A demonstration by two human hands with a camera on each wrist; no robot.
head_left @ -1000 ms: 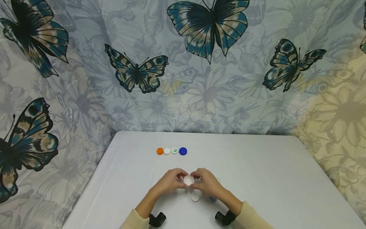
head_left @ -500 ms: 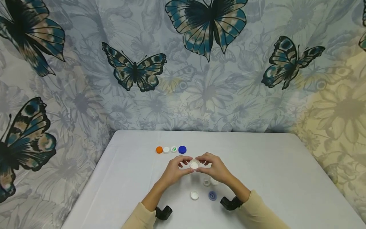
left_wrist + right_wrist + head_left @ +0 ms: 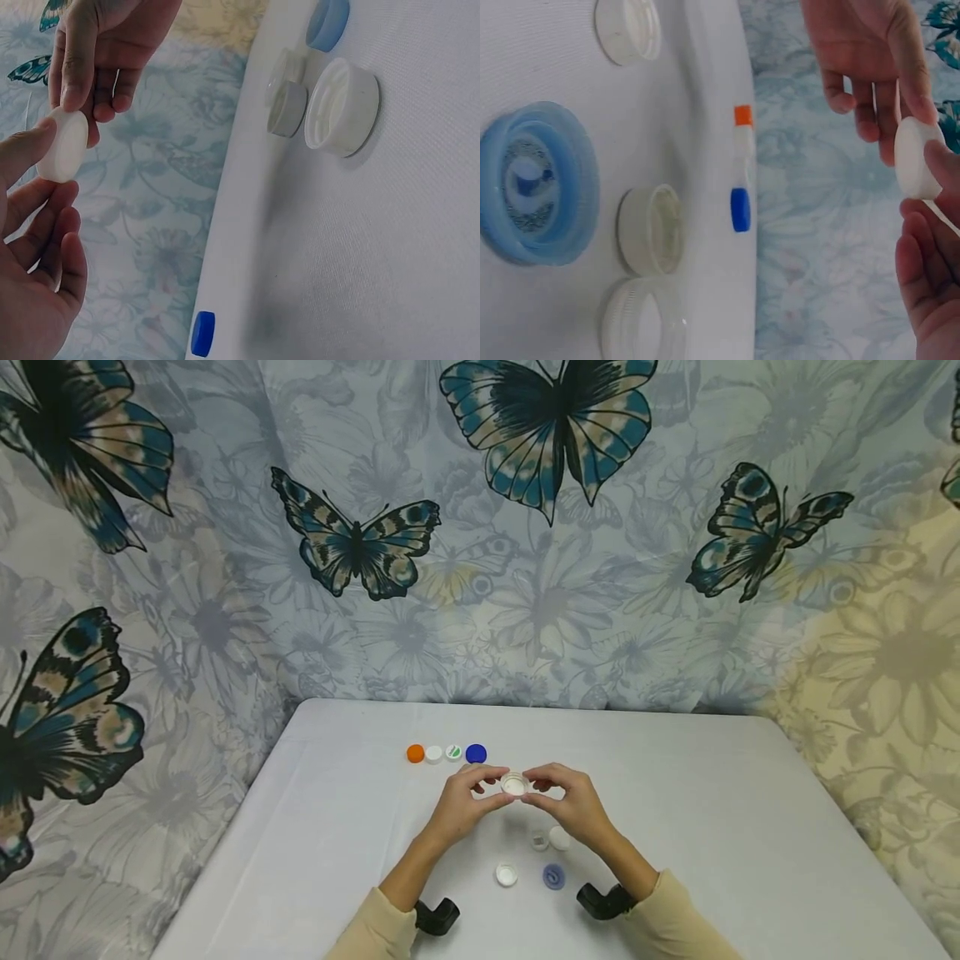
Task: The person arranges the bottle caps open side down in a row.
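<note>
Left hand (image 3: 465,797) pinches one edge of a ringed white cap (image 3: 514,784), thumb below, fingertips on top; right hand (image 3: 573,802) has the same thumb-and-finger pinch on the opposite edge. Cap is up off the table (image 3: 337,827), between both hands, ringed face toward the head camera.

Step in hand looks like a two-handed hold of the cap in the air; whether it's being turned or just steadied, can't tell. Next move probably calls for one pinch staying firm if the other lets go; thin rim could slip.

Nearer the body, on the table: hollow white cap (image 3: 506,875) and pale blue cap (image 3: 554,877), both open side up; beyond them, small greyish cap (image 3: 540,839) beside whitish cap (image 3: 559,837), contact unclear. Past the hands, a row: orange cap (image 3: 416,753), plain white cap (image 3: 434,754), green-marked cap (image 3: 453,752), blue cap (image 3: 476,753).

Vs. one second ago: hands and held cap are farther up the view, nearer the row; pale blue cap, mostly covered then, now shows whole. Row order same. Half a second ago: nearly identical.
</note>
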